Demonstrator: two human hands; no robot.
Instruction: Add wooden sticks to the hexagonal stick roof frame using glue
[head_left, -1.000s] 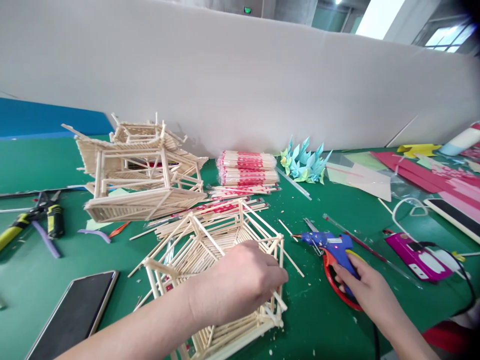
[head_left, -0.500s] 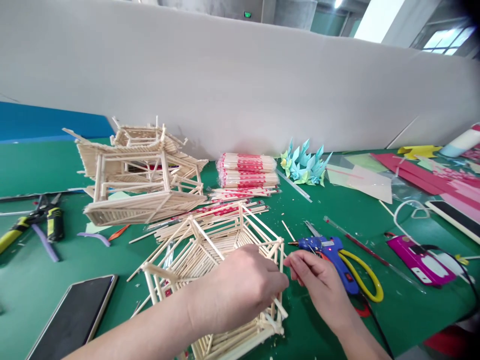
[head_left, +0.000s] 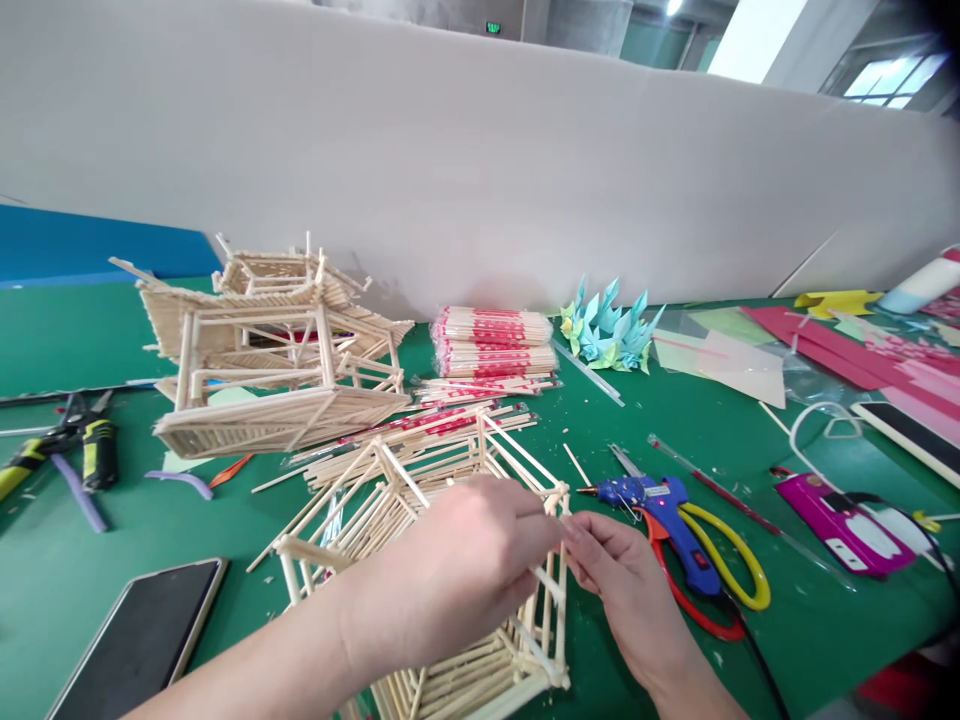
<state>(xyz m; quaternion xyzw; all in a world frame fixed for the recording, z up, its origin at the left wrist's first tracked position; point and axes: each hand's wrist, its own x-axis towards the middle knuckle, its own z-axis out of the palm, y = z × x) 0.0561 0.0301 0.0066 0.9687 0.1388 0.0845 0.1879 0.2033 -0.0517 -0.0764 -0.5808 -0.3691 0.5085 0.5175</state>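
Green table [head_left: 660, 410], cluttered with craft supplies. White partition behind it.

Stick frame [head_left: 390, 500]: open lattice of pale wooden sticks, lying on the table at centre front, directly under both hands. Its near right corner is lifted toward the camera, with upright posts showing.

Left hand [head_left: 457, 570]: reaches in from lower left and lies over the right half of the frame. Fingers curled and closed on a stick at the frame's right corner.

Right hand [head_left: 630, 600]: comes in from lower right. Fingertips are drawn together and meet the left hand's fingertips at that same corner. Touching the frame there; cannot tell whether they actually pinch a stick, the contact spot is too crowded.

Around them:
- Glue gun [head_left: 664, 500], blue, lying on the table just right of the frame, nozzle toward the corner, cord trailing to the lower right.
- Scissors [head_left: 739, 580], yellow and red handles, under and beside the glue gun.
- Stick building [head_left: 270, 370], a finished model with layered roofs, behind the frame to the left.
- Wrapped stick bundles [head_left: 491, 340], red and white, stacked behind the frame, with loose sticks spread in front of them.
- Folded paper shapes [head_left: 607, 325], blue and green, right of the bundles.
- Phone [head_left: 142, 640], screen dark, front left.
- Pliers [head_left: 86, 450], far left.
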